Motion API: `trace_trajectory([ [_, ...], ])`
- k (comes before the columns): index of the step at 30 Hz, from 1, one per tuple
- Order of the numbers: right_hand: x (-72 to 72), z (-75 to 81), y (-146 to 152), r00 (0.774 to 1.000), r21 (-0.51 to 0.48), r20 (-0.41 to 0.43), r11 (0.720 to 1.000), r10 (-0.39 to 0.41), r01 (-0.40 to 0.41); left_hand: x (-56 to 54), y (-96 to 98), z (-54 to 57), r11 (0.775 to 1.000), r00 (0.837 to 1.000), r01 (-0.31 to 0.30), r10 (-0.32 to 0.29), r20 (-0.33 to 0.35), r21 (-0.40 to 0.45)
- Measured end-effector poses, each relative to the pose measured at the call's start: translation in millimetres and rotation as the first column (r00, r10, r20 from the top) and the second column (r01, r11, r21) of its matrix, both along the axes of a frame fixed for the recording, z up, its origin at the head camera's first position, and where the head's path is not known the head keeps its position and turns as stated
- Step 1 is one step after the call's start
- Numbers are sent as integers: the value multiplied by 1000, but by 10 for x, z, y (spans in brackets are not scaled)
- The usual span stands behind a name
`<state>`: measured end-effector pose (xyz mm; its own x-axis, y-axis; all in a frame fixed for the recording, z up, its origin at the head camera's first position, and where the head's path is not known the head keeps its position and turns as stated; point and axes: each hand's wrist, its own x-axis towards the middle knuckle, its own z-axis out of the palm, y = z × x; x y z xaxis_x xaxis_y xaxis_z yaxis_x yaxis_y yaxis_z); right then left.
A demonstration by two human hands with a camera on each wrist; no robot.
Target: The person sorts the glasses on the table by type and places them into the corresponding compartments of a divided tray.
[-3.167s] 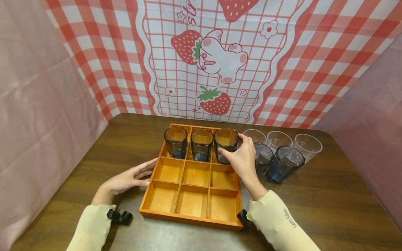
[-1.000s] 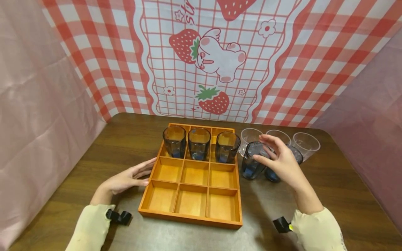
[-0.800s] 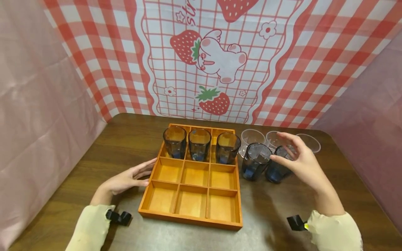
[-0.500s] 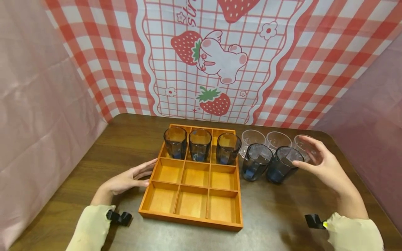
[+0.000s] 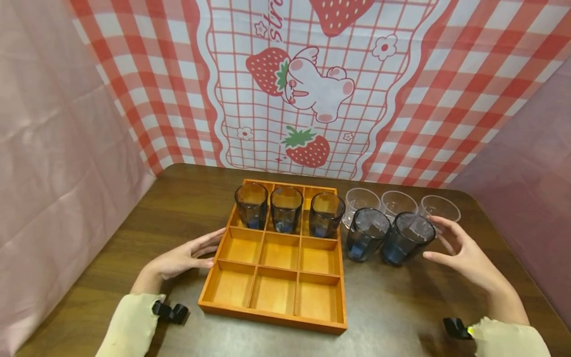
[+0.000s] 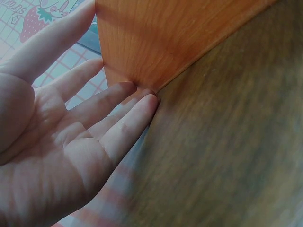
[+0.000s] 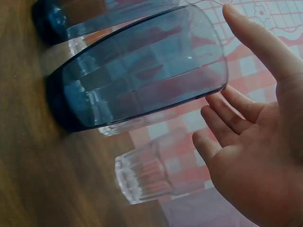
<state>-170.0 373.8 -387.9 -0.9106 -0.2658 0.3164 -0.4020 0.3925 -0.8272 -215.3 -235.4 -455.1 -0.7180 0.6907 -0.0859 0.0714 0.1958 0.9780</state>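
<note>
"Right hand has moved from the third glass in the tray to beside the outer dark glass on the bench."

"What's it holding?"

"Nothing that I can see: fingers loosely spread, contact unclear. My left hand touches the tray, fingers extended."

"Where's the danger?"

"If I close off-centre, I could tip that glass into its dark neighbour."
</note>
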Motion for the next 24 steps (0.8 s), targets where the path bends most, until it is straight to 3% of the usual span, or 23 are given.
trace_trajectory([
  [5, 5, -80, -24, 999, 38, 16, 998, -50, 49, -9, -1, -13, 1000, 1000, -1, 1, -5, -4],
  [15, -27, -208, -144, 997, -94, 27, 992, -78, 80, -8, -13, -12, 1000, 1000, 4, -4, 3, -1],
  [24, -36, -268, -237, 965, -76, 24, 962, -262, 263, -4, -5, 1, 1000, 1000, 2, -2, 12, -1],
])
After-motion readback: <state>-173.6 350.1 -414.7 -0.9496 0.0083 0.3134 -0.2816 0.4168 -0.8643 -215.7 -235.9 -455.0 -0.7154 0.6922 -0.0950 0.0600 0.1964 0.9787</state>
